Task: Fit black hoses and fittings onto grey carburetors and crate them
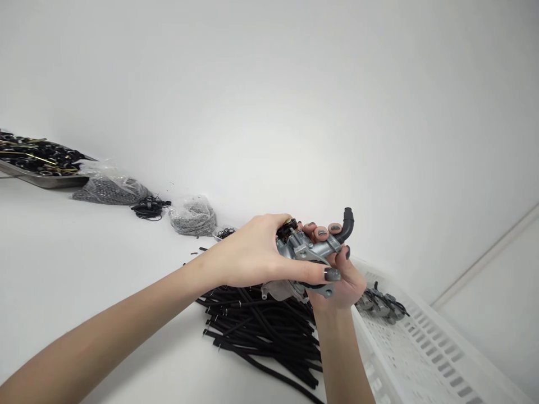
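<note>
Your left hand and right hand are both wrapped round the metal part, black elbow poking up. It's above the black tubes, white basket just beside, fwiw.

Head-worn view, forward and down

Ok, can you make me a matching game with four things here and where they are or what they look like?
1. Metal part
2. Long tubes
3. Tray
4. Basket

A. Far left, filled with mostly black bits
B. Held by the left hand and right hand
C. White, on the right
D. Black, piled up below the hands

Right pairs: 1-B, 2-D, 3-A, 4-C
</note>
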`<move>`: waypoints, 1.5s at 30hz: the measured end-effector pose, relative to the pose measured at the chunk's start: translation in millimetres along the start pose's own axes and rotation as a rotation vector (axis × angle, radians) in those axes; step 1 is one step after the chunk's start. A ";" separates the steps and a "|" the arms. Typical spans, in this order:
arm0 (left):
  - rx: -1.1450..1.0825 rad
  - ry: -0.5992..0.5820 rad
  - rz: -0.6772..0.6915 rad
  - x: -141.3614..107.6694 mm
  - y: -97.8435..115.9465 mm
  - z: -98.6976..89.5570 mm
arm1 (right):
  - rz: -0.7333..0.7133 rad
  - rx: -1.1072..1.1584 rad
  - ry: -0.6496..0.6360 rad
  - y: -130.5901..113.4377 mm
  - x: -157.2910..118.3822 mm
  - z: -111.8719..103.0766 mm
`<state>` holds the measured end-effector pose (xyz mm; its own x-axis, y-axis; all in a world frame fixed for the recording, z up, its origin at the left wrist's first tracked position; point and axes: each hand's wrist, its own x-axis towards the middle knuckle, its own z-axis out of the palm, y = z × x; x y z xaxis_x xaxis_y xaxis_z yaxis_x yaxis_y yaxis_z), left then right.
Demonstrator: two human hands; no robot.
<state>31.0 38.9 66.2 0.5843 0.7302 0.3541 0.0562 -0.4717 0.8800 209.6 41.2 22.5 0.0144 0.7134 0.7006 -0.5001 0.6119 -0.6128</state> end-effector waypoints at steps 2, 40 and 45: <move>-0.021 -0.005 -0.001 0.4 0.2 0.4 | 0.002 0.014 -0.004 1.2 -0.2 -1.6; -0.180 0.009 0.042 3.6 -6.4 4.0 | 0.026 0.027 0.017 -1.1 -2.5 4.7; -0.172 0.023 0.041 3.8 -7.5 4.6 | 0.034 -0.016 -0.009 -2.7 -2.9 5.2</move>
<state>36.5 43.0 59.5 0.5649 0.7240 0.3960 -0.1078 -0.4110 0.9052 206.4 35.7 24.1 -0.0097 0.7306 0.6827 -0.4865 0.5930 -0.6416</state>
